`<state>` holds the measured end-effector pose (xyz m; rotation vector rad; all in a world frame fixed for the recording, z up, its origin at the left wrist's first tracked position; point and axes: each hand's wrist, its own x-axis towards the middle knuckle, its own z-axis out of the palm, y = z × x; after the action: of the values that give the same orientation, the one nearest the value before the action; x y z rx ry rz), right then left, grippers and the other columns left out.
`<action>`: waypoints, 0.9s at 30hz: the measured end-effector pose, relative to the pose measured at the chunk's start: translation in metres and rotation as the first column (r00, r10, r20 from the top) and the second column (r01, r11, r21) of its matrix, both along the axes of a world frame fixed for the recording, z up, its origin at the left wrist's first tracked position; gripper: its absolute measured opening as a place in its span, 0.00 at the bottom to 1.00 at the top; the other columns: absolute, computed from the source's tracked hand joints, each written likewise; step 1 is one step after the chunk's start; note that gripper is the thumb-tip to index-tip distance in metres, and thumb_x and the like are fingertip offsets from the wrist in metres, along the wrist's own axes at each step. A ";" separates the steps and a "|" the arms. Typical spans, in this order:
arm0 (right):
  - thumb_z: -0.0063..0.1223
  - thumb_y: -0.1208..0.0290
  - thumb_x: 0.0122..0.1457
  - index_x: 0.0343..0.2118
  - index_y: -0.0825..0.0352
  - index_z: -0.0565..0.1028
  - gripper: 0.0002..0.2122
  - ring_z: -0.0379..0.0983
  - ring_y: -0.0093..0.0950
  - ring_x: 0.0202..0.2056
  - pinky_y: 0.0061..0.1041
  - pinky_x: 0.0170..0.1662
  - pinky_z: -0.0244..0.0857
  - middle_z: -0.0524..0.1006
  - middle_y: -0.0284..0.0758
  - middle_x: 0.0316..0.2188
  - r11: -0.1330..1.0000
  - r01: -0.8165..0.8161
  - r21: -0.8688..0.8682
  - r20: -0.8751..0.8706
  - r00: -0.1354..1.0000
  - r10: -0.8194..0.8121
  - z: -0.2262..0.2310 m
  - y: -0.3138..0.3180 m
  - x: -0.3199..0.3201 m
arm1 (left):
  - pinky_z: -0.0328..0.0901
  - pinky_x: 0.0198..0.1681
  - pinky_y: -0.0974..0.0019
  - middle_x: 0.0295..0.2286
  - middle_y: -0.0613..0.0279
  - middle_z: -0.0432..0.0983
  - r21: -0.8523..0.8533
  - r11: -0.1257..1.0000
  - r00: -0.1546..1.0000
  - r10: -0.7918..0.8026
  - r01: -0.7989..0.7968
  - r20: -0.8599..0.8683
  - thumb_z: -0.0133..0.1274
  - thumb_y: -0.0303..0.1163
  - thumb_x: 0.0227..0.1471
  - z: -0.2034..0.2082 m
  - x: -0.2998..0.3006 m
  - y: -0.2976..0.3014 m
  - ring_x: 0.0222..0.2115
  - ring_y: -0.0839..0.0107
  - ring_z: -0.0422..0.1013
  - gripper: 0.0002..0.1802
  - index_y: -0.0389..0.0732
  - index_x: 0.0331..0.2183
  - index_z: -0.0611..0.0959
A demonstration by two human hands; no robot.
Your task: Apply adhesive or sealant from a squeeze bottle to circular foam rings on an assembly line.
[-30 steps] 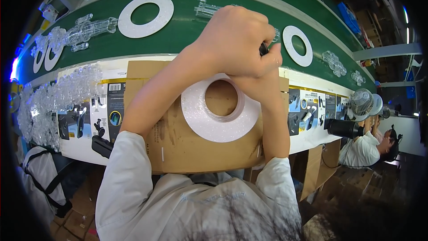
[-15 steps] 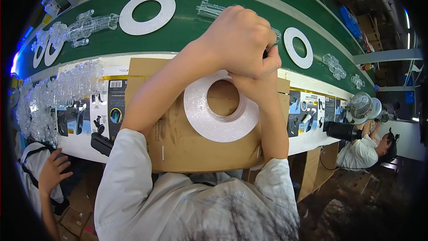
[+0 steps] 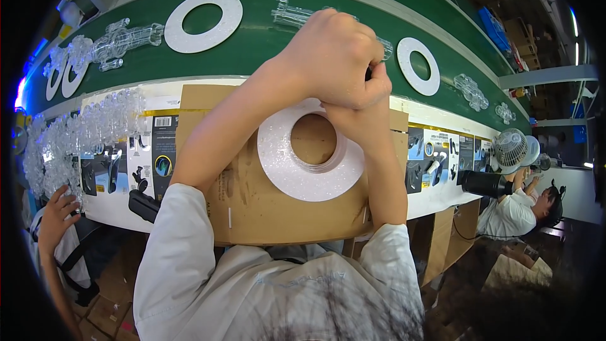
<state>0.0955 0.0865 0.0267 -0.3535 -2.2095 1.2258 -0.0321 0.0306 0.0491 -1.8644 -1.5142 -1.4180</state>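
Note:
My left hand (image 3: 331,57) is curled into a fist and wraps over my right hand (image 3: 356,104); both are pressed together above the green conveyor belt (image 3: 252,44). A small dark spot (image 3: 368,74) shows between them; what they grip is hidden. A clear plastic shell (image 3: 287,12) lies on the belt just behind the hands and sticks out on both sides of them. Below the hands a white glittery foam ring (image 3: 303,173) lies flat on a brown cardboard box (image 3: 265,215).
More white rings (image 3: 205,19) (image 3: 418,66) and clear shells (image 3: 126,38) ride the belt. Stacked clear shells (image 3: 82,132) and printed cards (image 3: 154,158) lie left. A co-worker's hand (image 3: 57,205) is at lower left; another person (image 3: 521,205) sits by a small fan (image 3: 510,150) at right.
My clasped hands have stayed in place over the belt. A co-worker's hand has come up into view at the lower left.

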 end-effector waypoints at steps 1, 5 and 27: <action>0.64 0.79 0.42 0.42 0.75 0.68 0.23 0.77 0.27 0.38 0.27 0.38 0.71 0.78 0.39 0.35 1.000 -0.005 0.018 -0.011 1.000 0.005 0.000 0.000 0.000 | 0.57 0.14 0.63 0.11 0.60 0.66 0.004 1.000 1.000 0.017 -0.017 0.014 0.55 0.32 0.30 0.001 0.002 -0.001 0.11 0.60 0.61 0.10 0.38 0.11 0.74; 0.62 0.76 0.48 0.36 0.76 0.70 0.15 0.78 0.24 0.30 0.25 0.32 0.71 0.79 0.37 0.27 0.990 -0.054 0.128 -0.099 0.993 0.067 0.002 -0.005 0.000 | 0.62 0.18 0.58 0.10 0.56 0.67 -0.142 0.986 0.995 0.094 -0.088 0.036 0.55 0.36 0.32 0.014 0.009 -0.012 0.13 0.54 0.65 0.13 0.37 0.10 0.77; 0.67 0.80 0.41 0.45 0.74 0.66 0.27 0.78 0.27 0.38 0.27 0.39 0.73 0.79 0.38 0.36 0.988 -0.055 -0.146 0.005 0.998 0.056 -0.002 -0.007 -0.002 | 0.58 0.16 0.62 0.10 0.57 0.66 -0.141 0.986 0.996 0.088 -0.091 -0.033 0.54 0.32 0.29 0.007 0.003 -0.009 0.10 0.57 0.61 0.10 0.36 0.10 0.74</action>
<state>0.0933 0.0798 0.0245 -0.3581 -2.1560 1.4231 -0.0295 0.0214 0.0562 -1.8624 -1.7041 -1.2703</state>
